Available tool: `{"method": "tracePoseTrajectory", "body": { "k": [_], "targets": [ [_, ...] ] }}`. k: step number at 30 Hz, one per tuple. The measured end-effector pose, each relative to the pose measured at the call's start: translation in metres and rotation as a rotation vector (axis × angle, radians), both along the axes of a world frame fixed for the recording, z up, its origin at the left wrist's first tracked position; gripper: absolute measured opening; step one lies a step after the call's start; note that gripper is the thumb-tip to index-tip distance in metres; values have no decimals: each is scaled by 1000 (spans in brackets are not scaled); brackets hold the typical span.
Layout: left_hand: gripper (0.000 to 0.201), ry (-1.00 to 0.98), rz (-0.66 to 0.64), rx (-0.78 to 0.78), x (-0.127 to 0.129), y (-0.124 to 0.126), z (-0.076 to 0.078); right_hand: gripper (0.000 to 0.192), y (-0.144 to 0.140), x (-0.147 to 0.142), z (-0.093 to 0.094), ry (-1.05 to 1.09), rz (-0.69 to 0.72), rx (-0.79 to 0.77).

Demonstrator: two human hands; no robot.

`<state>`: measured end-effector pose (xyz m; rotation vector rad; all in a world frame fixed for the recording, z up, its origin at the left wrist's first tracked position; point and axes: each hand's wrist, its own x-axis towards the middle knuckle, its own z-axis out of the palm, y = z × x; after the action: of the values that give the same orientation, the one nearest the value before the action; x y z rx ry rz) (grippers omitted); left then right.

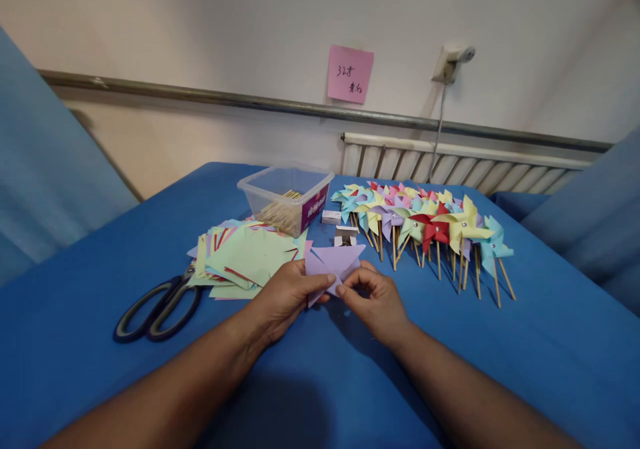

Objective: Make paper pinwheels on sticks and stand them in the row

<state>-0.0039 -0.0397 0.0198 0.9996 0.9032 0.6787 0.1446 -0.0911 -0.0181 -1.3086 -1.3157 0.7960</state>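
A purple sheet of paper point(336, 260) with slits cut in from its corners is held up between both hands over the table. My left hand point(289, 294) pinches it from the left, thumb lying across its front. On the right, my right hand point(376, 300) grips its lower right part between thumb and fingers. Part of the paper looks folded in, though the fingers hide where. Just behind the paper stands a small opened box point(346, 234) with dark bits inside. Left of my left hand lies a pile of cut coloured paper point(250, 256), pale green on top.
Black-handled scissors point(157, 309) lie partly under the paper pile. A clear plastic tub point(285, 199) holds many thin sticks point(280, 212). Several finished pinwheels point(435, 226) lie at the right on the blue-covered table point(500, 369). A small closed box point(331, 217) sits beside the tub.
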Motion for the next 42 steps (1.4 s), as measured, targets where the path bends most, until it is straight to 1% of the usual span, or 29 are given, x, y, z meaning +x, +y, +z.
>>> {"method": "tracePoseTrajectory", "body": {
  "k": [5,7,9,12,14,17,21,23,26,28,29,31,32,34,36,38,40,42],
  "targets": [
    [33,-20,-15,48,-1,0,-4,17,-1,-1,2,-6,23,11],
    [35,-24,-22,56,-2,1,-4,20,-1,0,3,32,52,18],
    [38,-9,-32,65,-3,2,-2,22,1,4,5,167,37,19],
    [37,30,-66,106,-5,3,2,29,4,12,7,398,-90,13],
    [34,63,-104,152,-5,3,4,35,6,17,9,453,-127,-6],
    [31,150,-165,259,-5,2,5,37,7,21,10,451,-63,-51],
    [30,330,-197,514,-6,1,4,35,4,14,9,423,99,-131],
    [28,400,-222,606,-7,0,6,34,2,9,8,413,159,-165],
    [29,467,-233,679,-8,-3,9,34,1,5,6,403,188,-194],
    [34,468,-195,697,-7,-4,10,33,1,5,6,408,180,-195],
    [37,450,-166,687,-7,-4,11,33,2,4,6,416,172,-191],
    [43,379,-92,606,-5,-4,9,33,2,4,7,448,136,-168],
    [45,328,-49,534,-4,-3,8,33,3,4,7,474,111,-155],
    [46,196,9,339,-2,-1,4,34,4,3,7,541,54,-134],
    [42,51,-25,152,0,1,0,37,5,2,6,596,-10,-119],
    [37,-40,-92,40,1,2,-4,37,6,1,4,607,-67,-95],
    [33,-71,-131,-3,2,1,-8,35,6,0,3,592,-103,-71],
    [27,-55,-128,-30,3,1,-11,33,5,0,2,584,-105,-65]
  ]
}}
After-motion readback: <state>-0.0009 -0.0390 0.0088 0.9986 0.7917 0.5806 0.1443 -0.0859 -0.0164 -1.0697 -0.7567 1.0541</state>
